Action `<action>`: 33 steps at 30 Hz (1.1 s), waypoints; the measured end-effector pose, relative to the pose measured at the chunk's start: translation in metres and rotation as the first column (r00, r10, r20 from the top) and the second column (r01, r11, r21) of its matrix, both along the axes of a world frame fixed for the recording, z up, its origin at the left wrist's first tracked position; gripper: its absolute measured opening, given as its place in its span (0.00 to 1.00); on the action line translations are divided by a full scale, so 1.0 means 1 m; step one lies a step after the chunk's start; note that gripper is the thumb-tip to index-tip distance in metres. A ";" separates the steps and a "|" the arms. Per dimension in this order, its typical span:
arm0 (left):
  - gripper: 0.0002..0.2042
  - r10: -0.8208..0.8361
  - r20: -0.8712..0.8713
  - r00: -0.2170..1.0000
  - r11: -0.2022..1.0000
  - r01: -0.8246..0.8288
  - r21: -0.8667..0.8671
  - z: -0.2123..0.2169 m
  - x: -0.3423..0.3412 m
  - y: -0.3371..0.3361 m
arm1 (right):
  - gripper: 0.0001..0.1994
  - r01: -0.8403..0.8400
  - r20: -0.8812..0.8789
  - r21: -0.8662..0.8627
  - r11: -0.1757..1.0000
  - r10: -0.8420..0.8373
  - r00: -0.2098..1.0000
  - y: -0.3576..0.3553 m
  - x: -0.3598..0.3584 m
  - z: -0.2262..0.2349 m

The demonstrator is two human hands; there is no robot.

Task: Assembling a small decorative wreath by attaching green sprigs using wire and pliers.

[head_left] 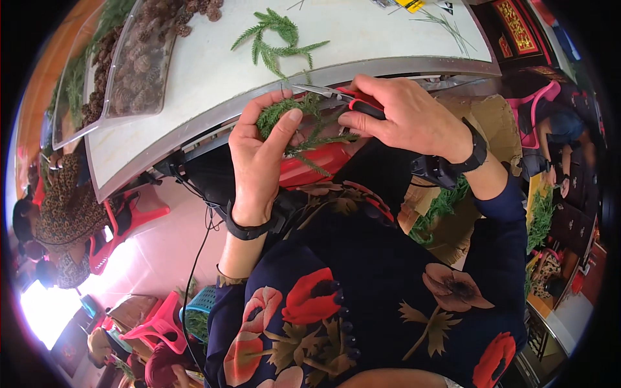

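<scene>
Left hand (pixel 259 158): thumb and fingers pinching green conifer sprig (pixel 294 123). Right hand (pixel 404 116), touching alongside: closed around red-handled shears (pixel 346 98), blades at sprig. Beyond the grip: loose sprig (pixel 275 40) on white table (pixel 362 39); farther left, clear tray of pine cones (pixel 139 61).

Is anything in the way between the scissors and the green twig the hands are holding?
Nothing visible is. The left hand pinches the green sprig at the table edge, and the right hand holds the red-handled scissors with the blades right at the sprig's top. Whether they touch is unclear.
</scene>
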State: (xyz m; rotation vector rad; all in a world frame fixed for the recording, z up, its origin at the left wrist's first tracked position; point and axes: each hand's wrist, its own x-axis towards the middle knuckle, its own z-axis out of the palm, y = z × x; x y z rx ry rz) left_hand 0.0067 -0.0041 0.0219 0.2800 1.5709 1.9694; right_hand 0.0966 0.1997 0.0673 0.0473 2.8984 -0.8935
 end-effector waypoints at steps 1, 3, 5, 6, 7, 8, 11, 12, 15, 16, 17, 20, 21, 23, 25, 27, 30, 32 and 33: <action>0.14 -0.002 -0.001 1.000 1.000 0.002 0.002 0.001 0.001 0.001 | 0.17 -0.009 -0.027 0.037 0.999 0.010 1.000 0.000 0.000 -0.001; 0.14 0.009 -0.025 1.000 1.000 -0.009 -0.003 0.002 0.003 0.003 | 0.17 -0.015 -0.027 0.031 0.999 0.016 0.999 -0.001 -0.001 -0.002; 0.15 0.015 -0.038 0.999 1.000 -0.015 -0.005 0.003 0.004 0.003 | 0.18 -0.033 -0.026 0.016 0.999 0.033 0.999 -0.001 -0.001 -0.002; 0.15 0.013 -0.046 0.999 1.000 -0.014 -0.014 0.003 0.004 0.003 | 0.18 -0.034 -0.027 0.016 0.999 0.035 0.999 -0.002 -0.002 -0.003; 0.15 0.011 -0.053 0.999 1.000 -0.012 -0.023 0.003 0.004 0.003 | 0.18 -0.032 -0.034 -0.005 0.999 0.031 0.999 -0.002 -0.002 -0.004; 0.15 0.009 -0.061 0.998 0.999 -0.011 -0.032 0.003 0.004 0.002 | 0.18 -0.028 -0.040 -0.026 0.999 0.027 0.999 -0.003 -0.003 -0.005; 0.14 -0.001 -0.076 0.997 0.999 -0.002 -0.038 0.001 0.002 -0.001 | 0.17 -0.034 -0.048 -0.041 0.999 0.032 0.998 -0.003 -0.004 -0.004; 0.14 -0.007 -0.083 0.997 0.999 0.004 -0.041 0.000 0.002 -0.001 | 0.17 -0.042 -0.050 -0.034 0.999 0.040 0.998 -0.003 -0.004 -0.004; 0.14 -0.005 -0.102 0.995 0.998 -0.002 -0.068 -0.001 0.002 -0.002 | 0.17 -0.048 -0.043 -0.027 0.998 0.047 0.998 -0.003 -0.004 -0.004; 0.14 -0.005 -0.110 0.994 0.997 -0.005 -0.083 -0.001 0.002 -0.002 | 0.17 -0.045 -0.033 -0.029 0.999 0.045 0.998 -0.003 -0.004 -0.004; 0.14 -0.005 -0.109 0.994 0.997 -0.004 -0.083 -0.001 0.002 -0.002 | 0.17 -0.043 -0.023 -0.031 0.999 0.042 0.999 -0.003 -0.004 -0.004; 0.14 -0.002 -0.083 0.997 0.997 -0.004 -0.073 0.000 0.001 -0.001 | 0.16 -0.035 -0.035 -0.053 0.998 0.033 0.999 -0.002 -0.004 -0.005; 0.14 -0.002 -0.084 0.996 0.997 -0.004 -0.072 0.000 0.001 -0.001 | 0.16 -0.032 -0.043 -0.064 0.997 0.029 0.999 -0.003 -0.004 -0.005; 0.13 -0.019 -0.044 0.999 0.999 0.017 -0.042 -0.002 0.000 -0.002 | 0.16 -0.035 -0.044 -0.022 0.999 0.034 0.998 -0.003 -0.005 -0.005; 0.13 -0.029 -0.024 0.999 0.999 0.028 -0.025 -0.004 -0.003 -0.004 | 0.15 -0.041 -0.044 0.060 0.997 0.044 0.998 -0.003 -0.007 -0.004; 0.13 -0.130 0.235 0.963 0.986 0.101 0.133 -0.007 -0.011 -0.006 | 0.14 -0.030 -0.132 0.206 0.978 0.058 0.990 -0.003 -0.005 -0.008; 0.12 -0.194 0.429 0.882 0.970 0.106 0.220 -0.007 -0.015 -0.004 | 0.13 0.031 -0.291 0.477 0.878 0.125 0.948 -0.004 -0.002 -0.010; 0.13 -0.178 0.575 0.798 0.975 0.064 0.213 -0.004 -0.017 -0.003 | 0.13 0.109 -0.313 0.770 0.629 0.224 0.923 -0.011 -0.003 -0.003; 0.13 -0.178 0.577 0.797 0.975 0.063 0.213 -0.006 -0.017 -0.004 | 0.13 0.155 -0.309 0.871 0.466 0.275 0.910 -0.013 -0.005 0.000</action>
